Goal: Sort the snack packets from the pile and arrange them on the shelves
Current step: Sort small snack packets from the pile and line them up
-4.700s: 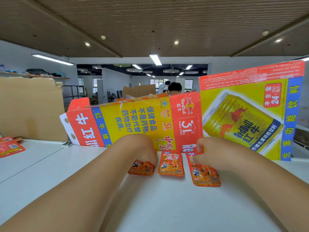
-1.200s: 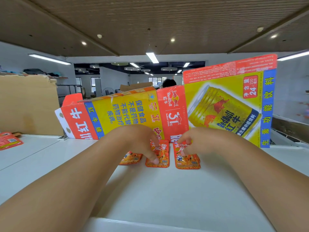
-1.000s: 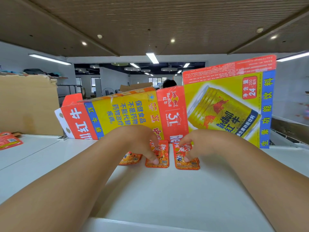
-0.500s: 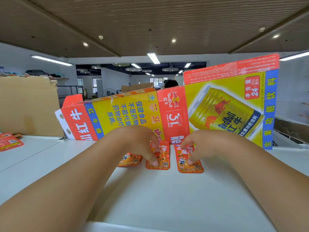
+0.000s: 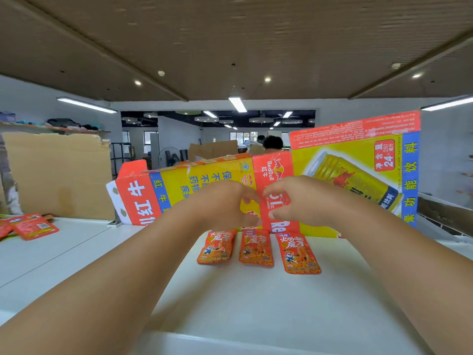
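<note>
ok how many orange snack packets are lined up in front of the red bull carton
3: left packet, middle packet, right packet, side by side on the white surface just before the Red Bull carton. More red packets lie far left; some there may be hidden.

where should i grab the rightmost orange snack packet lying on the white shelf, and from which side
Probably pinch the near short edge of the rightmost orange snack packet, coming from the front right. It lies flat on the white shelf, its far end is close to the red and yellow cardboard carton, and the middle orange packet sits close on its left, so those sides are open.
</note>
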Demonstrator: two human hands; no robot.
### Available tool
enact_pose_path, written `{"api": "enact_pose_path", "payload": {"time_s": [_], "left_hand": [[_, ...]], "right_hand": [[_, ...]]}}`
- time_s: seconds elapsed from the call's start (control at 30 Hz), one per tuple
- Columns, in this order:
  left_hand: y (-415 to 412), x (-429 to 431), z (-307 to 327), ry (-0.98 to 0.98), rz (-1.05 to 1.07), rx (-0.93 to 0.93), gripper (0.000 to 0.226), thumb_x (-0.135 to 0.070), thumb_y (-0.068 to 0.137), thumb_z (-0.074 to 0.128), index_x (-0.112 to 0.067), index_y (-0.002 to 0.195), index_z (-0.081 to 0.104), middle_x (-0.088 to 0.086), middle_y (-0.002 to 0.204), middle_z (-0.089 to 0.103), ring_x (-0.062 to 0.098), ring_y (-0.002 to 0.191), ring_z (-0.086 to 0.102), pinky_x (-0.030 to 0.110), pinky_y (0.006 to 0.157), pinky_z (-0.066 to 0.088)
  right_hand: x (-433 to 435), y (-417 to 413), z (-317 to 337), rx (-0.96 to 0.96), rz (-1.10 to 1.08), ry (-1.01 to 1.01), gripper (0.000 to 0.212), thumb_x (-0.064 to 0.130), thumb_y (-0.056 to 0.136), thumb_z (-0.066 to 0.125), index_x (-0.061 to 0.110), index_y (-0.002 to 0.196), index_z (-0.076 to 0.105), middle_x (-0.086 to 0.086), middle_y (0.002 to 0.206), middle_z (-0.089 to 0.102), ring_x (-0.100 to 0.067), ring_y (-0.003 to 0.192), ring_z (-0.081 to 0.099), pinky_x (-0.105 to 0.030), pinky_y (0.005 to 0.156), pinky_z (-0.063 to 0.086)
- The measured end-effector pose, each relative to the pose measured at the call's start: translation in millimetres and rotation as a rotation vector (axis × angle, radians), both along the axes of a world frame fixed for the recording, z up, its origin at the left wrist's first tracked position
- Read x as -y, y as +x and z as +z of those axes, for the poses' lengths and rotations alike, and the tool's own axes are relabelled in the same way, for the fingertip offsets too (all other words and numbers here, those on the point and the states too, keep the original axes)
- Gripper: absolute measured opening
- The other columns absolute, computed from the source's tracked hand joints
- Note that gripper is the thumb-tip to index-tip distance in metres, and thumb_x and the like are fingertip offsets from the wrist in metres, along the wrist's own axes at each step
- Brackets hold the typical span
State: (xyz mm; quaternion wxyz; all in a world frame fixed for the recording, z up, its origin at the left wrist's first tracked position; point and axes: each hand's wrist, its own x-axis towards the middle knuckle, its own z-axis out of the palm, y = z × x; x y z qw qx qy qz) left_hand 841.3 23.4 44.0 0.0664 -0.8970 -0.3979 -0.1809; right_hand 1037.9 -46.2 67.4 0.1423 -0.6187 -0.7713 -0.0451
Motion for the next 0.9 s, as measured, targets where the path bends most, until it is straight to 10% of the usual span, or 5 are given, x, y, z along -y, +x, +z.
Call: {"api": "enact_pose_path", "payload": {"time_s": [0.17,0.9], "left_hand": [[-65.1,26.0,11.3,0.111,0.093,0.068,0.062,-0.068,0.084,0.064,-0.047,0.141,0.051,-0.017,0.145,0.055,0.013,0.132,0.051,0.037,0.104,0.048],[-569.5,248.2,52.1,0.097,0.887,0.140,0.054,-0.064,0.085,0.067,-0.044,0.135,0.058,-0.012,0.135,0.062,0.017,0.120,0.058,0.030,0.088,0.041]], "right_hand": [[11.4,-52.7,13.3,-0.015,0.042,0.057,0.056,0.048,0.089,0.069,0.045,0.141,0.049,0.012,0.149,0.049,-0.015,0.126,0.054,-0.035,0.099,0.048],[67.4,-522.2,48.9,0.193,0.564,0.123,0.035,0.039,0.094,0.058,0.030,0.128,0.060,0.004,0.121,0.063,-0.019,0.101,0.059,-0.033,0.081,0.052]]}}
